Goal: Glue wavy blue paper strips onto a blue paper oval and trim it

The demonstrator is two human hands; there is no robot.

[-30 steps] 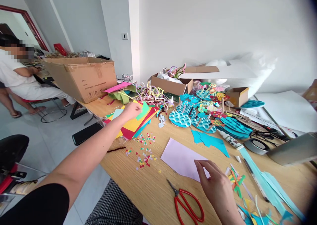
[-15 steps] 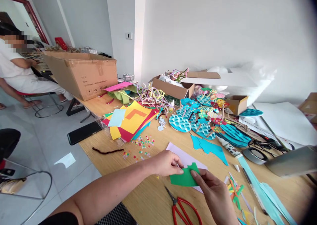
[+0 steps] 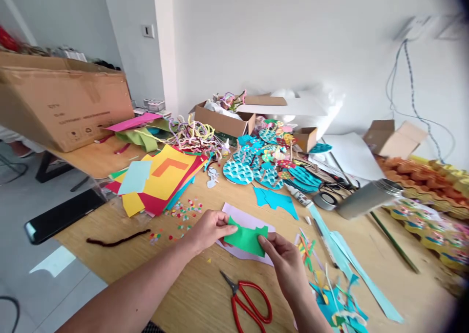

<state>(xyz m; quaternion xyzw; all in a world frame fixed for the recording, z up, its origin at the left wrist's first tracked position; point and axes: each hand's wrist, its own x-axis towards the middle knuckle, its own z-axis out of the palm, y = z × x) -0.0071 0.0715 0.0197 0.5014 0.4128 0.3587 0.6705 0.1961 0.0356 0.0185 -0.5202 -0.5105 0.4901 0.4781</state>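
**Green paper pinched at both ends, with a tear the likeliest trouble**

The left hand (image 3: pixel 210 230) pinched one end of the green paper (image 3: pixel 245 240) between thumb and fingers, and the right hand (image 3: pixel 284 257) pinched the other. The piece was at the lower centre of the frame, its upper edge notched. A hard pull outward could have torn it at a notch; squeezing inward could have creased it.

Behind it lay the lilac paper (image 3: pixel 244 218); whether the two touched could not be told. A low sweep of either hand might have dragged that sheet askew.

Nearer the bottom, the scissors (image 3: pixel 235 290) lay on the table (image 3: pixel 190 284), tip toward the upper left, where a dropping left forearm could have been pricked. At the lower right, loose scraps (image 3: pixel 330 303) lay near the right wrist; a careless sleeveless brush could have scattered them.
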